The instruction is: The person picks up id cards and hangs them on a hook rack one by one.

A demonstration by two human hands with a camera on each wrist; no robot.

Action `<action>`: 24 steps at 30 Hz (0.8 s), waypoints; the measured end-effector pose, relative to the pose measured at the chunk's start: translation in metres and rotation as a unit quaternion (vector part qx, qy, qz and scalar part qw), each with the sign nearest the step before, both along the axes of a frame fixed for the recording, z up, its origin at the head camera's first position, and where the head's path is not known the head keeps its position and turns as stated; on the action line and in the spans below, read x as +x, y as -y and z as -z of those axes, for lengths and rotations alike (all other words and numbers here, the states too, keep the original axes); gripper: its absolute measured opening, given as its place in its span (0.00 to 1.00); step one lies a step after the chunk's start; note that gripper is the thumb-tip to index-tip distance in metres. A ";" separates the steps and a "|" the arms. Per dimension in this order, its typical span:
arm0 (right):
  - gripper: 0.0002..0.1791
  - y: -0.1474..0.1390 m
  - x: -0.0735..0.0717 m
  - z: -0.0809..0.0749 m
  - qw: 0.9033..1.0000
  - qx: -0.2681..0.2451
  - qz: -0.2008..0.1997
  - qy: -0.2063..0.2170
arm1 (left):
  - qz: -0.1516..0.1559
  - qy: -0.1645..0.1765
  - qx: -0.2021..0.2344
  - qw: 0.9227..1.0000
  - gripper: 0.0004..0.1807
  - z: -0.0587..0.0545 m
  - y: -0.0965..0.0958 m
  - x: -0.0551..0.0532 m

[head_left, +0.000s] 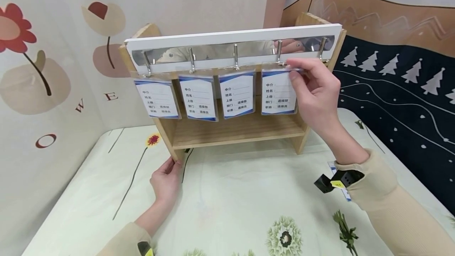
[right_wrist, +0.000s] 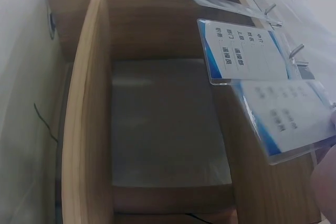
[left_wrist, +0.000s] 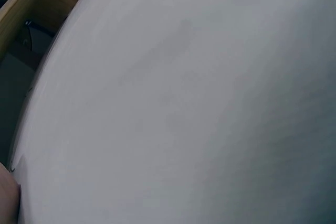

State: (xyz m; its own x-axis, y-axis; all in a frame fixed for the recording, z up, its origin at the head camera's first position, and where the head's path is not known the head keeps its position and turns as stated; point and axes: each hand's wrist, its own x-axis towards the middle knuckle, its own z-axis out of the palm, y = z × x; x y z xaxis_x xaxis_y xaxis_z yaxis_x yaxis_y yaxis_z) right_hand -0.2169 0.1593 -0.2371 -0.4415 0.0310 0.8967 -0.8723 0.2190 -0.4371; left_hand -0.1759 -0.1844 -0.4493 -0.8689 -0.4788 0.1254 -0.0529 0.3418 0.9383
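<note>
A small wooden shelf (head_left: 238, 131) bears a white board with a metal hook rail (head_left: 213, 51) along its top. Clear-sleeved name badges with blue edges hang in a row from several of its hooks. My right hand (head_left: 318, 94) pinches the upper right corner of the rightmost hanging badge (head_left: 278, 92), just below its hook (head_left: 279, 50); the right wrist view shows this badge (right_wrist: 294, 121) tilted. Down at the shelf's front left leg, my left hand (head_left: 166, 181) grips the foot between thumb and fingers. The left wrist view shows mostly tablecloth.
Another badge (head_left: 346, 194) lies on the flowered tablecloth (head_left: 227, 192), partly hidden under my right wrist. Printed curtains (head_left: 394, 121) stand close behind and to the sides of the shelf. One more hook (head_left: 322, 48) is at the rail's right end.
</note>
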 end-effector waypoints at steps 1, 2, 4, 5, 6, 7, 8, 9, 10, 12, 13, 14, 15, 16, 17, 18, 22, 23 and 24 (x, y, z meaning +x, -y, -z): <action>0.13 0.000 0.000 0.000 1.000 0.000 0.002 0.001 | 0.000 0.000 0.001 1.000 0.21 0.000 0.000 0.000; 0.13 0.001 -0.001 0.000 1.000 0.001 0.004 0.001 | -0.001 -0.001 0.001 1.000 0.21 0.000 0.000 0.000; 0.14 0.001 -0.001 0.000 1.000 0.005 0.014 0.002 | -0.002 -0.002 0.001 1.000 0.21 0.001 0.001 0.000; 0.15 0.001 -0.002 0.001 1.000 0.016 0.022 0.000 | -0.002 -0.003 0.000 1.000 0.21 0.001 0.001 -0.001; 0.15 0.000 -0.002 0.001 0.999 0.024 0.028 0.002 | -0.002 -0.004 -0.001 1.000 0.21 0.001 0.002 0.000; 0.16 0.000 -0.003 0.001 0.999 0.030 0.031 0.006 | -0.003 -0.004 -0.004 1.000 0.21 0.001 0.002 0.000; 0.16 -0.001 -0.005 0.002 0.999 0.036 0.035 0.011 | -0.002 -0.004 -0.007 1.000 0.21 0.001 0.002 0.000; 0.16 -0.001 -0.006 0.002 0.998 0.041 0.039 0.019 | -0.002 -0.003 -0.010 1.000 0.21 0.002 0.002 0.000; 0.17 -0.002 -0.006 0.003 0.998 0.044 0.041 0.027 | 0.000 -0.003 -0.012 1.000 0.21 0.001 0.003 0.001; 0.17 -0.002 -0.008 0.004 0.997 0.041 0.040 0.043 | 0.003 0.000 -0.015 1.000 0.21 0.001 0.003 0.002; 0.17 -0.002 -0.009 0.004 0.997 0.037 0.039 0.048 | 0.005 0.001 -0.017 1.000 0.21 0.002 0.003 0.002; 0.17 -0.003 -0.009 0.004 0.997 0.037 0.042 0.050 | 0.006 0.002 -0.016 1.000 0.21 0.002 0.003 0.002; 0.17 -0.003 -0.009 0.005 0.997 0.036 0.042 0.051 | 0.007 0.003 -0.015 1.000 0.21 0.002 0.003 0.002; 0.18 -0.003 -0.010 0.005 0.997 0.034 0.040 0.050 | 0.008 0.003 -0.013 1.000 0.21 0.002 0.003 0.002; 0.18 -0.003 -0.010 0.005 0.998 0.034 0.036 0.047 | 0.009 0.002 -0.012 1.000 0.21 0.002 0.003 0.001; 0.18 -0.003 -0.011 0.005 0.998 0.034 0.032 0.045 | 0.009 0.001 -0.012 1.000 0.21 0.002 0.003 0.001; 0.19 -0.004 -0.011 0.006 0.998 0.032 0.010 0.050 | 0.008 -0.001 -0.014 1.000 0.21 0.002 0.002 0.001; 0.19 -0.005 -0.010 0.007 0.998 0.034 0.008 0.053 | 0.008 -0.001 -0.015 1.000 0.21 0.002 0.002 0.000; 0.20 -0.005 -0.010 0.008 0.998 0.034 0.009 0.058 | 0.008 -0.001 -0.014 1.000 0.21 0.002 0.002 0.000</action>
State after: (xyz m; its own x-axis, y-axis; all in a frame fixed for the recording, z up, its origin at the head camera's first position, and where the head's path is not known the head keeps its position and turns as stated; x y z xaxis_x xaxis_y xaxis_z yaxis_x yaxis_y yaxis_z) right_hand -0.2268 0.1648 -0.2447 -0.5425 -0.0190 0.8398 -0.8121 0.2674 -0.5186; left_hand -0.1756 -0.1865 -0.4512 -0.8759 -0.4614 0.1414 -0.0446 0.3692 0.9283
